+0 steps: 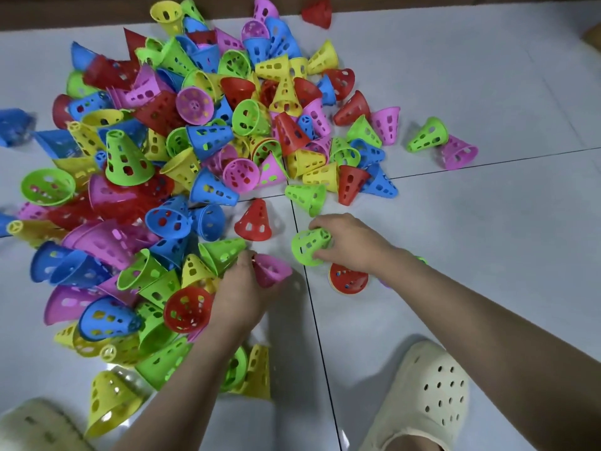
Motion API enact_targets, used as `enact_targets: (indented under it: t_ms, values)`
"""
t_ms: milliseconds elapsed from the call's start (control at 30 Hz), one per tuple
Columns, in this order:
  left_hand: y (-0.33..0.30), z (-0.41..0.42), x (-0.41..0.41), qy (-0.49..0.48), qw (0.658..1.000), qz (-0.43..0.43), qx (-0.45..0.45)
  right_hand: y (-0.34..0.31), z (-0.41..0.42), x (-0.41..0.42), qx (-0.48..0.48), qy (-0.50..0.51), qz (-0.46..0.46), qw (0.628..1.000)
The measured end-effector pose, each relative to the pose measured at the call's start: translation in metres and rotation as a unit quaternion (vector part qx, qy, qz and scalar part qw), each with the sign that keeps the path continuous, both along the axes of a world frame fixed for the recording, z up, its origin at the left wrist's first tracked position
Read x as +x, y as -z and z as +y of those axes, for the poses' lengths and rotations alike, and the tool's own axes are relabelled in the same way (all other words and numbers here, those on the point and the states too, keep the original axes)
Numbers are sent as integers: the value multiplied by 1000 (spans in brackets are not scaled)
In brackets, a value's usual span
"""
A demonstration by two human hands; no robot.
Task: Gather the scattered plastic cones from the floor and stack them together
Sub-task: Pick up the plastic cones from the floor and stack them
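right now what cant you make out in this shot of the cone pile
Head view only:
- Right hand grips a green cone; the hand covers its tip.
- Red cone partly under the right wrist.
- Blue cones at the left edge: blurred, cut off.
- Left hand fingertips hidden behind a pink cone.

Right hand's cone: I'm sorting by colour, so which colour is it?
Green, held by the right hand; head view.

Big heap of perforated plastic cones [182, 151] sprawls across the grey tiled floor [471, 222], left and centre; a lone red perforated plastic cone [255, 221] stands just right of it, cream perforated clog [422, 392] nearest.
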State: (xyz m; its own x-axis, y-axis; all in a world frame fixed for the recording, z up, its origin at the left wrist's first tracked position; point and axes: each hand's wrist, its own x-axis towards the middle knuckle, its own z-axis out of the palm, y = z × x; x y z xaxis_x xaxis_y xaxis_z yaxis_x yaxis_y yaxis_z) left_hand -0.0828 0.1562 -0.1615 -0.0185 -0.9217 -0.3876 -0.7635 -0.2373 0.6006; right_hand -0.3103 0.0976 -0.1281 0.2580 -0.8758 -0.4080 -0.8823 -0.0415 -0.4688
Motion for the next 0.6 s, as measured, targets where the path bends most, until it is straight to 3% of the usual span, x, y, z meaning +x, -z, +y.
enact_targets:
  t_ms: [167, 367, 600]
  values:
    - [-25, -7, -20, -8, 990, 142, -25, -38, 19, -37, -92, 148, -131, 976]
    - [-52, -8, -53, 65, 981, 169, -69, -77, 65, -96, -144, 357, -184, 904]
    - [-54, -1, -80, 136, 975, 136, -112, -72, 115, -130, -134, 422, -146, 884]
